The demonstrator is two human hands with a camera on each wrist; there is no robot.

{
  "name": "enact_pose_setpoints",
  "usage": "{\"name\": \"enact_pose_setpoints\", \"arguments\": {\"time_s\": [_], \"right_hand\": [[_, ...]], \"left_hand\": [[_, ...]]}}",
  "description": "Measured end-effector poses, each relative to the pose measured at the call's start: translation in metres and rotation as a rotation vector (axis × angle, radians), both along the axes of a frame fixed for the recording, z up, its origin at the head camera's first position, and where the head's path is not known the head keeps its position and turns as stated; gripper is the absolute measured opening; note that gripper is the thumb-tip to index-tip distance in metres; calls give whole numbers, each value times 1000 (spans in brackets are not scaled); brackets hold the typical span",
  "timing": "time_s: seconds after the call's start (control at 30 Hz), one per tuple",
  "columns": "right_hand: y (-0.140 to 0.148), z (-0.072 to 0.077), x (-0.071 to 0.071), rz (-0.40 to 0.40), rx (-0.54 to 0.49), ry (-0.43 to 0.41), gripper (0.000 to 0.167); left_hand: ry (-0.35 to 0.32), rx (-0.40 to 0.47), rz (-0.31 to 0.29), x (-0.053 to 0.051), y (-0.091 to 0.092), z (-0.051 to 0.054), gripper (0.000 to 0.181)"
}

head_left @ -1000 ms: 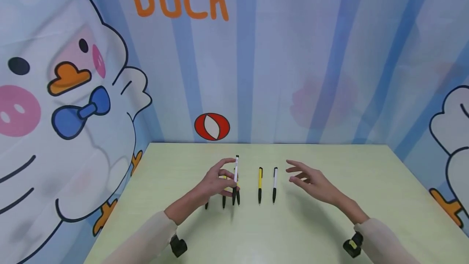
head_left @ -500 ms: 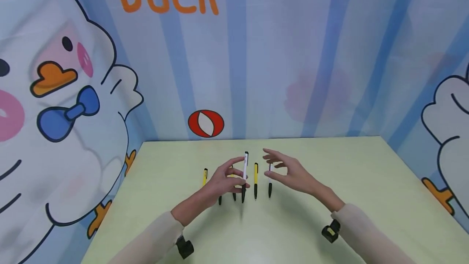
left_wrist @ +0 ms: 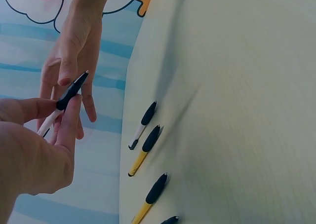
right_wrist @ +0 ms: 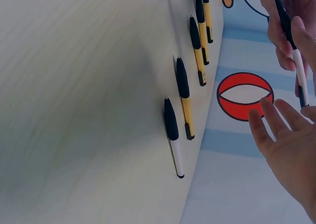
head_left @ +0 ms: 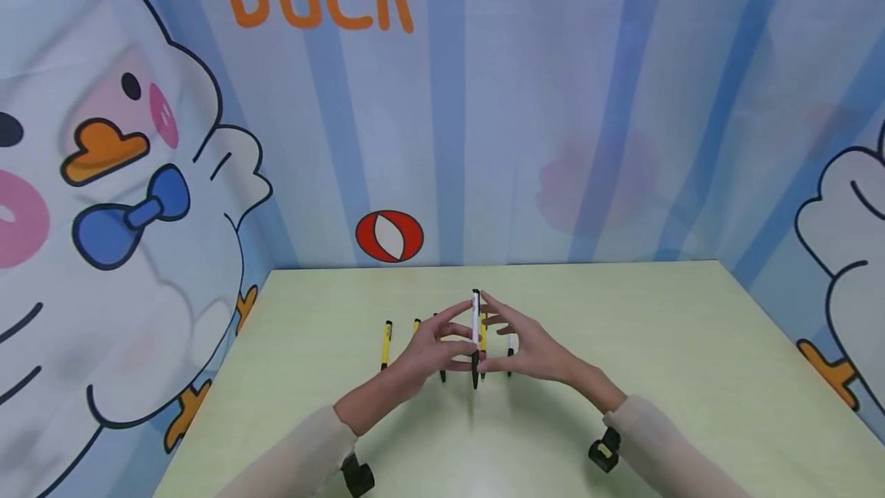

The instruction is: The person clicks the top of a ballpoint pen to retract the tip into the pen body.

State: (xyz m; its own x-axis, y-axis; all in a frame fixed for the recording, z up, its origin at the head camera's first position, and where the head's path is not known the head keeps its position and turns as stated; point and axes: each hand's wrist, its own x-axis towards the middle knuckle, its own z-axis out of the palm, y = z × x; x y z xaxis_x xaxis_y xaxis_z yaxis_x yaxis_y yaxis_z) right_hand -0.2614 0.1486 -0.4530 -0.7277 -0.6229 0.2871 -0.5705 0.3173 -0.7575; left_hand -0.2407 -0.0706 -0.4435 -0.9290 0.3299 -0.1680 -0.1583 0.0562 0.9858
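My left hand (head_left: 429,348) pinches a white pen with a black grip (head_left: 475,329) between thumb and fingers, upright above the table with its tip downward. From the other side my right hand (head_left: 528,344) reaches in, fingers spread and fairly straight. Its thumb lies by the black grip and its index fingertip by the pen's top end; whether they touch is hard to tell. In the right wrist view, a white pen (right_wrist: 177,157) and a yellow pen (right_wrist: 187,113) lie in a row on the table. Several yellow pens continue that row, partly hidden by my hands in the head view.
The pale table (head_left: 622,329) reaches back to a blue striped curtain (head_left: 498,98) with printed ducks and the word DUCK. A dark wrist camera (head_left: 357,475) sits at my left sleeve, another wrist camera (head_left: 604,450) at my right.
My left hand has carried the white pen to the right. My right hand has moved left from apart to beside that pen. The view has shifted slightly.
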Motion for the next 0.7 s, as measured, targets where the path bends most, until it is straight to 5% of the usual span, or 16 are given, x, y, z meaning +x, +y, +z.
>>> {"name": "enact_pose_setpoints", "arguments": {"time_s": [0.4,0.7], "right_hand": [[-4,-7,-3,20,-6,-49,116],[-3,-4,-5,-39,31,50,111]], "left_hand": [[-2,19,-24,2,-2,-6,70],[-8,73,-14,-4,-1,-6,71]]}}
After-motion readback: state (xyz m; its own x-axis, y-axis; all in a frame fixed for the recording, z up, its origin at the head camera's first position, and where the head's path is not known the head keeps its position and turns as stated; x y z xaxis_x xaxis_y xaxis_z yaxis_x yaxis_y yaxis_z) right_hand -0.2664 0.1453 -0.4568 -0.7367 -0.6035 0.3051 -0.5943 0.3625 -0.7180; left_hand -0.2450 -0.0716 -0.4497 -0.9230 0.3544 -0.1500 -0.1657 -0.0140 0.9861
